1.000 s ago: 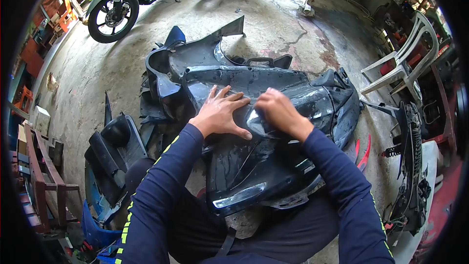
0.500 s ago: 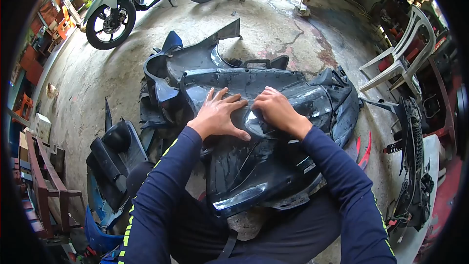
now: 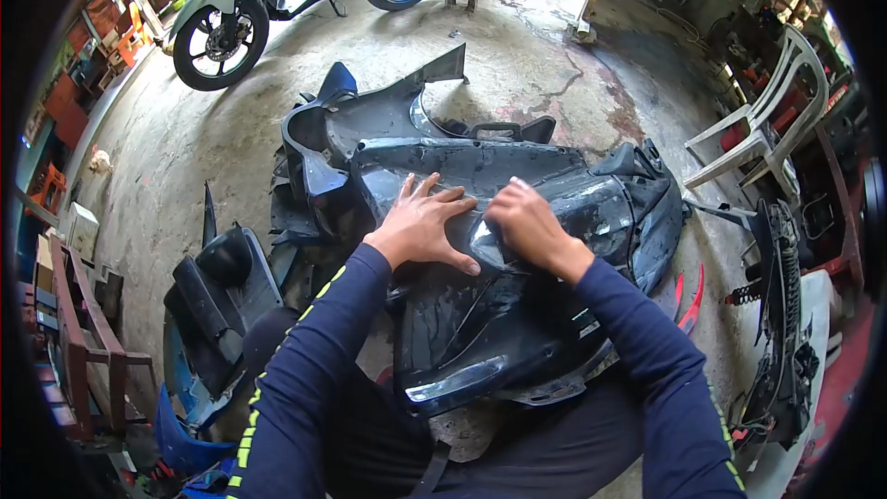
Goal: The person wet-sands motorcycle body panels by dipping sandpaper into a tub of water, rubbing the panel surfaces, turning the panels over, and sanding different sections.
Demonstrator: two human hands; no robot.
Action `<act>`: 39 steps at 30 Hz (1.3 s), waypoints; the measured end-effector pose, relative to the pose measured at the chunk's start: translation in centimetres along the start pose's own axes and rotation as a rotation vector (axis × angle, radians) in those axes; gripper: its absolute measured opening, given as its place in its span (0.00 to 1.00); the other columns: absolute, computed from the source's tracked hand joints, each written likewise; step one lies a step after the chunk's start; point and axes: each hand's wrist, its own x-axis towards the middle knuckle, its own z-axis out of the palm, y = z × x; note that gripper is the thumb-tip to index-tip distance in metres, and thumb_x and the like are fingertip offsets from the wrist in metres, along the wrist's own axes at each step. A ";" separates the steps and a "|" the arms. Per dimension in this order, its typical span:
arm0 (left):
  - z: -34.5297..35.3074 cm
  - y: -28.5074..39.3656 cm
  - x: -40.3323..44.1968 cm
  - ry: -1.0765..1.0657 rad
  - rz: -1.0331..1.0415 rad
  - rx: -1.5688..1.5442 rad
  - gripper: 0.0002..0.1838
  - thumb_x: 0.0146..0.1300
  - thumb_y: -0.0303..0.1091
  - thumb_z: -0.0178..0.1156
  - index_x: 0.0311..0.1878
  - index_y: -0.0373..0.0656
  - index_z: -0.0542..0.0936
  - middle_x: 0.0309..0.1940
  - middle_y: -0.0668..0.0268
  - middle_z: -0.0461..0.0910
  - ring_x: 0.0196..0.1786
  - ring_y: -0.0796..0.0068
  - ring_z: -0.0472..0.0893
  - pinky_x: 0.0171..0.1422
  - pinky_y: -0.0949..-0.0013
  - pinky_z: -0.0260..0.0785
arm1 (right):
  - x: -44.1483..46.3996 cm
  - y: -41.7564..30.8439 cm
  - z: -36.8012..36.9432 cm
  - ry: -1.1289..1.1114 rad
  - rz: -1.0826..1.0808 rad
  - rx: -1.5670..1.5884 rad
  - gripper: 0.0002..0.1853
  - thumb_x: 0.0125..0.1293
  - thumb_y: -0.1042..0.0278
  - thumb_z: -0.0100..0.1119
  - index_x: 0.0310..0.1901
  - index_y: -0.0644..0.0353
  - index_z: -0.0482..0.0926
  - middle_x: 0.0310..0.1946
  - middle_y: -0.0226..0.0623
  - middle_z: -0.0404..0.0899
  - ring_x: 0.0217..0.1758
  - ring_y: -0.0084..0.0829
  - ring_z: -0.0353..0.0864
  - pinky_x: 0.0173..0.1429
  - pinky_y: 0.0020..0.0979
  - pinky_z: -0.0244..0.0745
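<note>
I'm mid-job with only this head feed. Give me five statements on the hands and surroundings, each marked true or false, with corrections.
1. The left hand rests with fingers spread on the dark bodywork. True.
2. The right hand is stretched flat, fingers wide apart. False: the right hand has its fingers curled.
3. A plastic chair stands on the person's right, beyond the bodywork. True.
4. Both sleeves are plain red. False: the sleeves are dark blue with yellow-green marks.
5. The motorcycle with the pale fender lies on its side. False: that motorcycle stands upright.
</note>
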 end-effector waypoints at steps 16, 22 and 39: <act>0.1 -0.2 0.2 0.010 -0.009 0.004 0.64 0.33 0.84 0.67 0.74 0.56 0.70 0.76 0.61 0.66 0.82 0.46 0.52 0.84 0.38 0.35 | -0.4 -3.3 -0.8 -0.024 -0.004 0.027 0.06 0.55 0.72 0.62 0.34 0.53 0.86 0.39 0.32 0.85 0.51 0.36 0.81 0.73 0.53 0.65; 0.2 -0.2 0.3 0.030 0.014 -0.005 0.65 0.31 0.84 0.66 0.74 0.54 0.71 0.75 0.59 0.66 0.81 0.43 0.53 0.83 0.35 0.35 | -0.5 -3.5 -0.5 -0.051 0.079 -0.087 0.05 0.59 0.68 0.60 0.34 0.51 0.86 0.38 0.29 0.85 0.53 0.33 0.80 0.74 0.56 0.63; 0.4 0.0 0.1 0.023 -0.008 0.006 0.65 0.32 0.84 0.67 0.75 0.56 0.69 0.76 0.61 0.65 0.81 0.46 0.52 0.83 0.36 0.34 | -0.5 -4.2 -1.0 -0.052 0.033 -0.062 0.06 0.60 0.67 0.59 0.35 0.53 0.86 0.38 0.28 0.84 0.54 0.37 0.78 0.74 0.60 0.60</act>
